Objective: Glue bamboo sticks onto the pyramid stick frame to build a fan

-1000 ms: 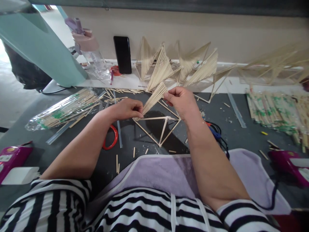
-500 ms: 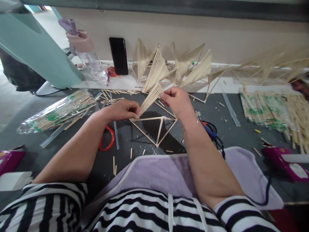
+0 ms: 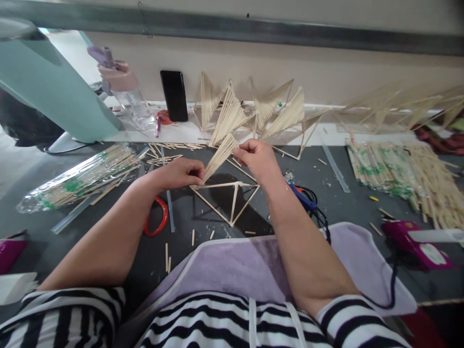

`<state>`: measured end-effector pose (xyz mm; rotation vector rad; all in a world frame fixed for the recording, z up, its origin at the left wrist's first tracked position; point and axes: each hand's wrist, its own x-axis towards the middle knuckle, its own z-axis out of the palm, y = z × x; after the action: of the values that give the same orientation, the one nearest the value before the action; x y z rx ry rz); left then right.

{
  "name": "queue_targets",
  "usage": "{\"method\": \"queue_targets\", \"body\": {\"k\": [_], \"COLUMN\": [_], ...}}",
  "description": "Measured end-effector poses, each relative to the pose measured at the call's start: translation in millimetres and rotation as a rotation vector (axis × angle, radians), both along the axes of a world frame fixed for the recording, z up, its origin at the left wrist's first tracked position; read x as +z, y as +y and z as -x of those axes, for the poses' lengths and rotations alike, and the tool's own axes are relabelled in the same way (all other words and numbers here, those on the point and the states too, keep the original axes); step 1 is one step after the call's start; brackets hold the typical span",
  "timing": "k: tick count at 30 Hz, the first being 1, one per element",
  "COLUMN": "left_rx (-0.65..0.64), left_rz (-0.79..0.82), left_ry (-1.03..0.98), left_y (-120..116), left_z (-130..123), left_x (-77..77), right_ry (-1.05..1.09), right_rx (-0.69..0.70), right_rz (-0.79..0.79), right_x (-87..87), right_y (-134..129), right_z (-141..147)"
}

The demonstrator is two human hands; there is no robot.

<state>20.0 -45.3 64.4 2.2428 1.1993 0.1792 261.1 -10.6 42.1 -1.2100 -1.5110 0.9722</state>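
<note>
A small frame of thin wooden sticks point(image 3: 234, 203) stands on the dark table in front of me, with a slanted fan of close-set sticks point(image 3: 220, 157) rising from its back left. My left hand point(image 3: 192, 173) pinches the lower left end of the fan, near the frame's left corner. Thumb and fingers of my right hand point(image 3: 250, 153) are closed at the fan's upper right edge; what lies between the fingertips is too small to make out. Finished-looking stick structures point(image 3: 232, 113) stand behind the hands.
Wrapped stick bundles lie left point(image 3: 83, 176) and right point(image 3: 384, 166). Red-handled scissors point(image 3: 156, 217) are by my left forearm, a blue tool point(image 3: 302, 197) by my right. A phone point(image 3: 174, 95), a clear bottle point(image 3: 128, 96) and a large teal object point(image 3: 54, 87) stand at the back left.
The camera view has shifted slightly, so the scene sits lower and a little to the left. Both hands keep their places at the fan of sticks.
</note>
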Motion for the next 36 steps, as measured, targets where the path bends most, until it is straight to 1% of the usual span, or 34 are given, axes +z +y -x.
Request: {"method": "queue_targets", "body": {"k": [5,11,18,24,27,31,36], "left_rx": [0.017,0.014,0.011,0.014,0.014,0.024,0.039], "left_rz": [-0.002,-0.008,-0.005,-0.001,0.002,-0.002,0.032], "left_ry": [0.012,0.021,0.034,0.044,0.063,0.096,0.149], "left_y": [-1.9,-3.6,-2.6,-1.8,-1.2,-0.2,0.1], "left_z": [-1.1,-2.7,-3.1,-1.6,-2.2,-3.6,-4.8], "left_x": [1.8,4.5,5.2,4.2,4.6,5.4,6.6], "right_ry": [-0.014,0.017,-0.059,-0.077,-0.079,-0.105,-0.122], "right_rx": [-0.015,-0.007,-0.011,-0.007,-0.018,-0.011,0.000], "right_rz": [-0.005,0.012,0.019,0.027,0.040,-0.001,0.003], "right_x": [1.2,0.7,3.6,5.1,6.9,9.3,9.2], "right_y": [-1.3,-2.0,-2.6,-3.0,-3.9,-4.0,-1.7], "right_z": [-0.1,-0.2,-0.9,-0.5,-0.3,-0.2,0.5]}}
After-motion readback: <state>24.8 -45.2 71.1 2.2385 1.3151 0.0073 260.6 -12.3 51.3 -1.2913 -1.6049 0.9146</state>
